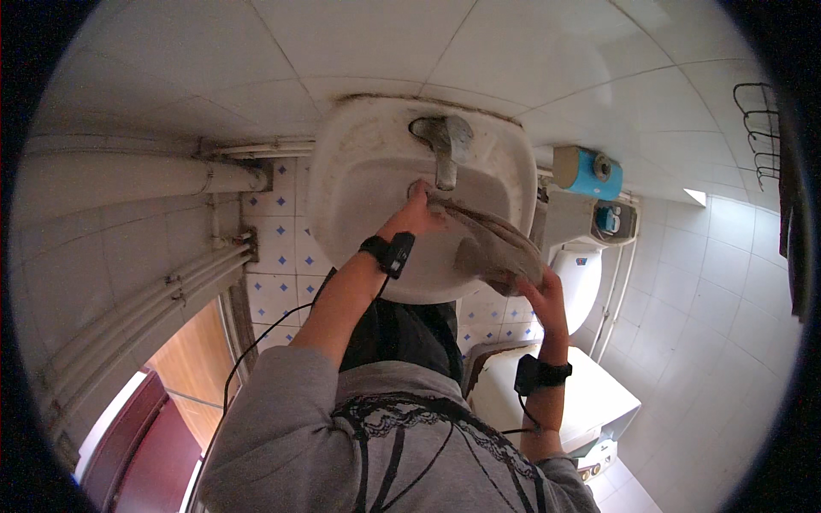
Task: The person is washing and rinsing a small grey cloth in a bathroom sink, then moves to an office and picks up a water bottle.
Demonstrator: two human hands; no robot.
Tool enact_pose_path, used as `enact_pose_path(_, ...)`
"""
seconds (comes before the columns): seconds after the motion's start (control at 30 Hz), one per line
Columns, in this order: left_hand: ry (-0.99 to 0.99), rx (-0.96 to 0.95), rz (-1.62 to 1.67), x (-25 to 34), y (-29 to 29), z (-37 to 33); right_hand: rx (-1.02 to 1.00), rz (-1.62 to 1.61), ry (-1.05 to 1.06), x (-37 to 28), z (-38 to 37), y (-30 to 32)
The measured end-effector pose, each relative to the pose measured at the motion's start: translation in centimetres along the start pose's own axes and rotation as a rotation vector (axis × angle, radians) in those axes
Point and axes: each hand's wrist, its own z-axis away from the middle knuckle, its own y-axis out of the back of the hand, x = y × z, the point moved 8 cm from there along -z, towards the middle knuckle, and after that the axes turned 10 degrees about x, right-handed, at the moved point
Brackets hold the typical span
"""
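A wet-looking grey-brown cloth (494,244) stretches between my hands over the white washbasin (363,274). My left hand (417,214) is closed on its upper left end, inside the bowl just below the tap (446,150). At the basin's front right rim, my right hand (547,301) grips the bunched lower end, with the thumb and fingers around it. Part of the cloth hangs in a fold beside the right fingers. Whether water runs from the tap, I cannot tell.
To the right stand a toilet (575,278) and, nearer, a white appliance (547,393) with knobs. A blue box (588,173) sits on the cistern. Pipes (214,265) run along the left wall. Black cables (248,346) trail from my wrist bands.
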Motion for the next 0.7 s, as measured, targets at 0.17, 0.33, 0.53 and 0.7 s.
enact_pose_path(0.17, 0.766, -0.258, 0.422, 0.1, -7.1, 10.8, -0.083, 0.190, -0.100, 3.0, -2.5, -4.3)
enact_pose_path(0.33, -0.022, -0.061, -0.390, 4.9, -4.5, 11.8, -0.179, -0.026, -0.144, 3.7, -3.8, -10.4)
enact_pose_path(0.53, 0.249, 0.038, -0.300, 4.0, -1.3, 12.4, -0.210, 0.113, -0.141, 4.0, -4.9, -13.9)
enact_pose_path(0.7, -0.006, 0.205, -0.500, 5.5, 1.0, 10.4, -0.171, -0.240, -0.286, 6.3, -6.8, -15.3)
